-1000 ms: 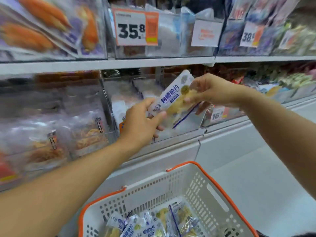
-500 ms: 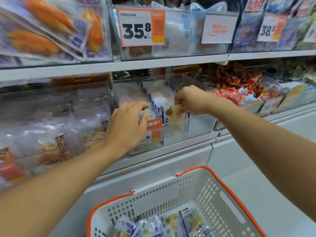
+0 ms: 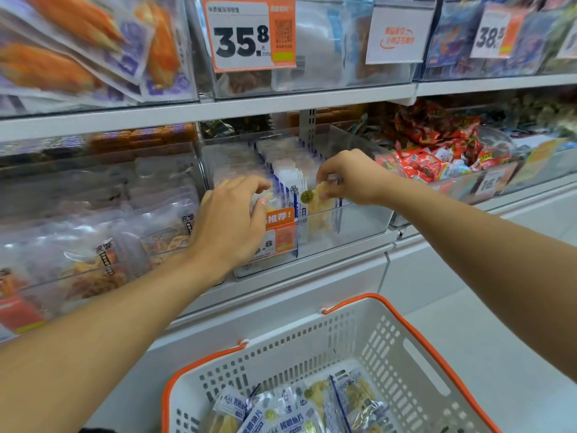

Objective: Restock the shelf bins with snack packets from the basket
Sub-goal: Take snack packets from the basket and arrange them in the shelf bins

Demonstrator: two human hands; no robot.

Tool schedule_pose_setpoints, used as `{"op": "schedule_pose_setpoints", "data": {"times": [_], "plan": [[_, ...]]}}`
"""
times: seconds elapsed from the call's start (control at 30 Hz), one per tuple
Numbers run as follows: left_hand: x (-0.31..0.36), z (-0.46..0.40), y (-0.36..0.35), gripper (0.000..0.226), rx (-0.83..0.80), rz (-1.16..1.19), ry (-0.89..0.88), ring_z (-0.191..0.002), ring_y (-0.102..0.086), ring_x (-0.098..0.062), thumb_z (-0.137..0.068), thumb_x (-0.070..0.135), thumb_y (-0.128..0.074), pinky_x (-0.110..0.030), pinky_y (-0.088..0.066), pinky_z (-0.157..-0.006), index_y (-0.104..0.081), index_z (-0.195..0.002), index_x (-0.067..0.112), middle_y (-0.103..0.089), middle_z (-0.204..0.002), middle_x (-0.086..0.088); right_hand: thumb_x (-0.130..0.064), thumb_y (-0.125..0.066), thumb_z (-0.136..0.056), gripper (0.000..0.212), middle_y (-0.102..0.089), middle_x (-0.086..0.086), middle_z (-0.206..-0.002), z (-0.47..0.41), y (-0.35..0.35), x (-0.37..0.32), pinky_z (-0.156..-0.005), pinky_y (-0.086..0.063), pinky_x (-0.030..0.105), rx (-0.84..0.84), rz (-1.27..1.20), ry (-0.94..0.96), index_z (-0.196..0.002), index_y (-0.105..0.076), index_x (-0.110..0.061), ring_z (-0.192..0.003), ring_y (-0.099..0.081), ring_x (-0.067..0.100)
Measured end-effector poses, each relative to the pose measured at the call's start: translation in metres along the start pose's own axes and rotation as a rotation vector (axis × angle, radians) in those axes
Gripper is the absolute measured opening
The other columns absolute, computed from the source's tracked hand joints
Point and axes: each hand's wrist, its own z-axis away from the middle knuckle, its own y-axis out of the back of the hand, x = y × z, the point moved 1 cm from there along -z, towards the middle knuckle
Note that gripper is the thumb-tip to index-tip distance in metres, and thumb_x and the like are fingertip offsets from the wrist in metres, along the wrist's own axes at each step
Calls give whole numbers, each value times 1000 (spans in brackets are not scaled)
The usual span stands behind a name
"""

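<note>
Single head-worn wide-angle view, facing forward and slightly down, close to the shelf front (image 3: 281,104) at arm's reach, clear bin (image 3: 359,220) near centre, basket (image 3: 406,335) along the bottom edge below, edges bowed by the lens

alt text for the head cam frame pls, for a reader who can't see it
A person's right hand pinches a snack packet standing at the front of a row in a clear shelf bin, while the left hand curls over the bin's front edge by an orange price tag. Below, a white basket with orange rim holds more packets.
</note>
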Motion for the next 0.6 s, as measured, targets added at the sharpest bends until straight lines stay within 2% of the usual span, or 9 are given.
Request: {"op": "schedule_pose_setpoints", "data": {"times": [0.17,0.27,0.33,0.4,0.43,0.5,0.53,0.6], "plan": [[1,0,1,25,21,24,-13,-108,-56,-19,-97,18,-53,-48,-45,-98,-62,-121,19,-65,-117,2,-25,-84,-79,30,-68,1,-97,4,-2,6,-73,-47,29,25,-7,-40,-105,-71,-15,-86,-63,20],[5,0,3,21,106,40,-94,-101,-55,-16,-95,17,-55,-46,-45,-94,-64,-114,19,-66,-109,5,-33,-86,-75,39,-62,-4,-94,6,8,7,-77,-53,34,76,37,-51,-105,-69,-17,-86,-61,17],[13,1,4,18,166,46,-194,-94,-52,-13,-93,18,-56,-41,-44,-89,-65,-109,17,-65,-103,5,-36,-85,-75,35,-59,-3,-93,8,16,6,-78,-54,39,174,81,-44,-99,-66,-18,-84,-60,19],[24,4,3,15,194,74,-316,-86,-50,-13,-92,16,-57,-35,-43,-81,-66,-104,14,-65,-95,2,-39,-79,-80,27,-56,-1,-86,13,24,0,-71,-47,34,350,104,-17,-85,-63,-17,-78,-56,19],[29,6,1,13,176,97,-380,-83,-50,-15,-91,15,-58,-34,-43,-77,-66,-102,12,-64,-91,1,-41,-74,-83,30,-54,-1,-78,17,24,-5,-66,-41,31,463,76,0,-75,-60,-16,-72,-52,17],[35,15,-11,12,12,130,-490,-77,-51,-16,-92,19,-58,-32,-43,-72,-64,-101,14,-61,-84,3,-42,-62,-93,47,-45,1,-57,32,10,-20,-57,-30,30,669,-87,3,-58,-51,-13,-55,-40,13],[36,20,-21,12,-152,122,-524,-73,-50,-13,-93,25,-58,-33,-44,-69,-63,-102,18,-59,-82,6,-39,-57,-97,54,-39,2,-50,43,-4,-28,-53,-26,32,723,-205,-12,-52,-45,-11,-49,-34,13],[29,34,-44,17,-587,6,-546,-68,-49,-6,-95,38,-56,-32,-44,-68,-60,-107,28,-59,-82,12,-31,-50,-102,58,-29,0,-46,74,-53,-36,-49,-22,35,691,-383,-77,-49,-35,-15,-44,-27,12]]}}
